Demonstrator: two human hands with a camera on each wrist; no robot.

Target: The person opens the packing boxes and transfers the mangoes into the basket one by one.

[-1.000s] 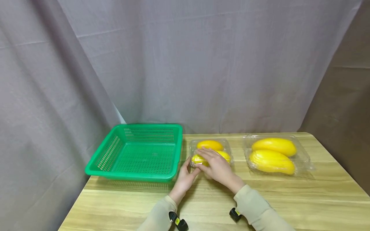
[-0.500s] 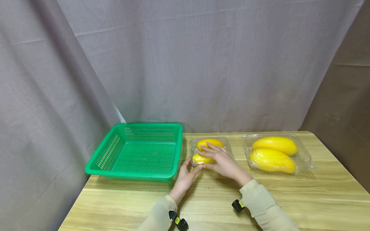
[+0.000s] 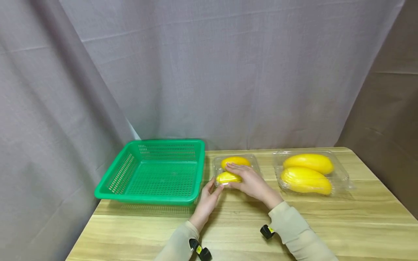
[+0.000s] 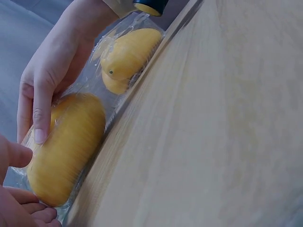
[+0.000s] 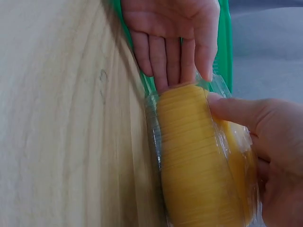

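A small clear plastic clamshell box [image 3: 257,162] with two yellow oblong fruits [image 3: 236,161] lies on the table, right of the green basket. My left hand [image 3: 205,203] touches its left front corner, its fingers mostly straight along the end in the right wrist view. Over the lid rests my right hand [image 3: 252,184], fingers extended across the top and thumb at the front edge, covering part of the nearer fruit [image 5: 191,156]. In the left wrist view the right hand [image 4: 54,71] lies on the film-like clear plastic. The lid's fastening is too small to make out.
A green perforated basket [image 3: 148,198] stands on the left. Farther right sits a larger clear box [image 3: 341,174] holding two bigger yellow fruits [image 3: 307,180]. The wooden table [image 3: 238,232] meets a grey curtain [image 3: 209,72] at the back.
My right hand has shifted slightly right along the small box, its fingers spreading and then coming together again on the lid. The left hand stays at the corner.
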